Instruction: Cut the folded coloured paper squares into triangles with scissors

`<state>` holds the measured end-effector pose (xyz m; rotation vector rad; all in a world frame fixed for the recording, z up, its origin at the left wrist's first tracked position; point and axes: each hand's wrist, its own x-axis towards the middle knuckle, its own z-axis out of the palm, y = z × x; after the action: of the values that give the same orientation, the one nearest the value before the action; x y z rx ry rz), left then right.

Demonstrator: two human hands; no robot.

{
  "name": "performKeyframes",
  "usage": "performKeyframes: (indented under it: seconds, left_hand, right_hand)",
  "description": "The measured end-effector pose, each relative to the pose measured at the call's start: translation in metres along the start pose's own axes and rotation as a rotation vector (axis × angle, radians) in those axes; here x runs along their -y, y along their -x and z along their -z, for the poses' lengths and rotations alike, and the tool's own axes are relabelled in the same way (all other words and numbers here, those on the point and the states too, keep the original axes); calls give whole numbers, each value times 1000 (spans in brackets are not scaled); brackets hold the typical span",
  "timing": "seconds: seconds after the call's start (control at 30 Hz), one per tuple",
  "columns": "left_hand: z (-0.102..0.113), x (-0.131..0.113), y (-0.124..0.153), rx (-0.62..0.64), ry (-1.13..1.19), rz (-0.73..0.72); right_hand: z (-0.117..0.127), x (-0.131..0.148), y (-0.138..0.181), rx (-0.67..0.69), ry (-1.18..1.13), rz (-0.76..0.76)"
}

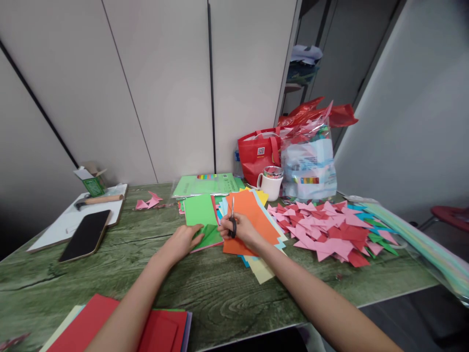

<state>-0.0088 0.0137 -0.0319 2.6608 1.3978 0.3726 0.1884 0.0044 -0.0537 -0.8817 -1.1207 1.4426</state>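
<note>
In the middle of the frame, my scissors [232,225] have a bright metal blade and dark handles, plastic as far as I can tell. I see smooth, matt green paper [200,209], a wood-grained tabletop [220,293], a glossy phone [86,236] and wooden-handled hammer [102,199] at left, and a crinkled, shiny plastic bag [309,164] right of centre.

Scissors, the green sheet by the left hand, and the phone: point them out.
Scissors [233,227], head view: black handle.
Green sheet [200,210], head view: flat upper part.
Phone [87,235], head view: dark screen.
</note>
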Motion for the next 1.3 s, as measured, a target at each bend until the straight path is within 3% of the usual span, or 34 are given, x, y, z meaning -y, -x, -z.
performKeyframes:
  seconds: [0.23, 0.3, 0.43, 0.53, 0.63, 0.83, 1.0, 1.13, 1.3]
  left_hand:
    - [-4, -2, -2, -107, -91, -58]
    - [-1, -3, -3, -265, -58, -110]
    - [5, -10, 1, -787, 26, -111]
    - [3, -16, 4, -999, 14, -66]
    - [0, -20, 6, -995, -1, -187]
    - [2, -15, 7, -716, -83, -511]
    - [6, -10, 6, -604, -144, -550]
    - [7, -15, 6, -692, -26, -404]
    - [10, -19, -2, -880, 497, 118]
  right_hand:
    - [0, 1, -1, -9, -2, -59]
    - [0, 2, -1, -15, -8, -56]
    - [-3, 5, 0, 2, -87, -3]
    - [-6, 7, 1, 33, -202, -4]
    - [-6, 7, 1, 55, -291, -16]
    - [0, 6, -4, -23, -365, 32]
    - [5, 8, -6, -87, -343, -14]
    - [7, 11, -6, -113, -356, 7]
    - [6, 14, -2, -15, -325, 14]
